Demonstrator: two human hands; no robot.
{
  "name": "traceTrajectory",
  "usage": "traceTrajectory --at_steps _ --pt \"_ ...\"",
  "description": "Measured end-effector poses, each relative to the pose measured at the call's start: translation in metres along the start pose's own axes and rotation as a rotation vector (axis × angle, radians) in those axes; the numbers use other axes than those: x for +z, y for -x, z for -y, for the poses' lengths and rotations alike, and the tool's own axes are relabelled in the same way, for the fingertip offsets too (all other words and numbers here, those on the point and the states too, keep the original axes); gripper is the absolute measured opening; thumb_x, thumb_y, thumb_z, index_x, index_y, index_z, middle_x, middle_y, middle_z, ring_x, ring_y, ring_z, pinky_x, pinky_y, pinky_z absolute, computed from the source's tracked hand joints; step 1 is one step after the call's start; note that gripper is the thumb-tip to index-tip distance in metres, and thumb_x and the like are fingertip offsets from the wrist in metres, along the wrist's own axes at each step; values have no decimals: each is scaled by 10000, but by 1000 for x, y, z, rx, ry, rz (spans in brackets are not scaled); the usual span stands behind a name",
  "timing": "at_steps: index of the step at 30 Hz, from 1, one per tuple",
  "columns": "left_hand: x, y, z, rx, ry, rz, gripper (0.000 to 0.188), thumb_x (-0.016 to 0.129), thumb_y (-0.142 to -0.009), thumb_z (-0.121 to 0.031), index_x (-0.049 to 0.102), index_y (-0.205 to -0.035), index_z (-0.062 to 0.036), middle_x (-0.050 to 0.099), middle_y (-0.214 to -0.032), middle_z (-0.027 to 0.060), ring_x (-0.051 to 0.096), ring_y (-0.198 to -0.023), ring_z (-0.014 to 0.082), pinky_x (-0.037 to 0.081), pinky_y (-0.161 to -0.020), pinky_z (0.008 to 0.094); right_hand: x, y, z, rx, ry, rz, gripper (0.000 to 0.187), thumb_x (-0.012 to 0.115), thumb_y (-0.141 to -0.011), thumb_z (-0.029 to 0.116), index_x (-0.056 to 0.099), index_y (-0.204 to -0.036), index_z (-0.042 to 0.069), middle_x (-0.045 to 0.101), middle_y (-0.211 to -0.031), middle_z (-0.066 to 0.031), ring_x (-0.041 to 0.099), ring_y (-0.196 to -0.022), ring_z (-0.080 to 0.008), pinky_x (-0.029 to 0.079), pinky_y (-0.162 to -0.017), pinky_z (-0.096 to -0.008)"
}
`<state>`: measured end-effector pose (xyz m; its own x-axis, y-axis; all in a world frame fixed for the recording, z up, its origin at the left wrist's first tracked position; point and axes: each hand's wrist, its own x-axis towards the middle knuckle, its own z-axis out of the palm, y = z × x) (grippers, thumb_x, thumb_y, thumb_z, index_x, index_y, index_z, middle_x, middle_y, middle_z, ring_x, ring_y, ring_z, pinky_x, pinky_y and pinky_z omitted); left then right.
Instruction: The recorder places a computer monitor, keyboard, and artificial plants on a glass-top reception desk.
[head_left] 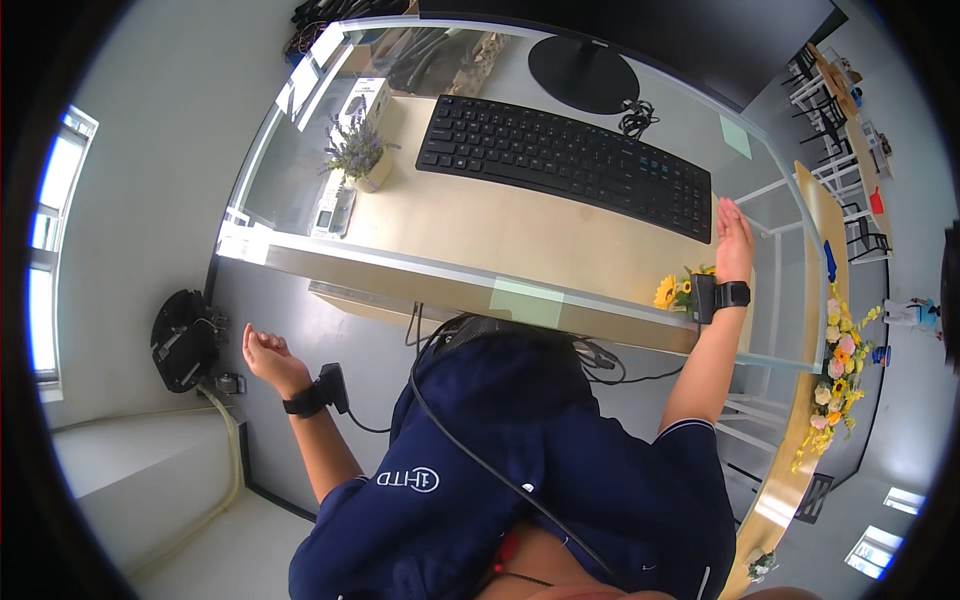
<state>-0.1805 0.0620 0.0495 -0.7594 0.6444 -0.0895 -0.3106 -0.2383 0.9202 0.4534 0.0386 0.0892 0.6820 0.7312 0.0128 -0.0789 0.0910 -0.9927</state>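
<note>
Right hand [733, 238] lay flat, fingers straight and together, gripping nothing, at the surface's [500, 225] right edge, just beside the black keyboard's [566, 160] right end. Left hand [262, 352] hung off the surface's left side, loosely curled, empty. Sunflower [667, 292] sat near the right wrist.

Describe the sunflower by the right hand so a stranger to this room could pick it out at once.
Start at the long wooden desk with the black keyboard. Follow its near edge to the right end, where the right hand lies flat. The sunflower sits just left of that wrist: a yellow bloom with a dark centre, unlike the purple lavender pot at the desk's far left.
</note>
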Motion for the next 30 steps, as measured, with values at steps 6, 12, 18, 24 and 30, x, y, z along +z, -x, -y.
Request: traceTrajectory --at_steps 6,12,18,24,30 --pt "-49 -11 57 -369 -186 20 195 456 -812 -96 498 -990 -29 411 -622 -27 360 -488 37 305 -420 151 -14 -7 -6 24 -89 19 362 467 -846 171 421 -1142 -31 448 -1168 -153 437 -1071 -217 319 -939 -298" --pt "-6 -38 112 -445 -268 321 170 486 -797 -69 502 -955 -8 441 -644 -5 380 -496 42 307 -428 154 -4 48 36 103 218 -56 390 478 -840 227 422 -1168 23 483 -1144 -125 475 -1012 -191 323 -875 -281" --pt "34 -83 208 -192 -525 724 325 488 -790 -168 470 -1075 -12 559 -872 78 537 -712 149 437 -630 242 14 129 47 -16 402 -131 371 465 -851 243 450 -1133 2 526 -1042 -105 500 -917 -152 358 -808 -263" --pt "117 -102 233 -398 -474 557 462 437 -805 -142 312 -1225 5 566 -994 128 600 -726 198 450 -598 255 35 175 1 -141 594 -292 269 452 -856 172 528 -1035 -13 500 -719 -9 446 -662 -80 367 -623 -208" --pt "138 -126 273 -410 -570 591 526 372 -841 -163 151 -1290 0 561 -993 151 594 -677 196 449 -561 252 60 168 -11 -207 635 -478 233 444 -851 147 556 -977 -14 439 -626 28 407 -598 -56 342 -565 -185"
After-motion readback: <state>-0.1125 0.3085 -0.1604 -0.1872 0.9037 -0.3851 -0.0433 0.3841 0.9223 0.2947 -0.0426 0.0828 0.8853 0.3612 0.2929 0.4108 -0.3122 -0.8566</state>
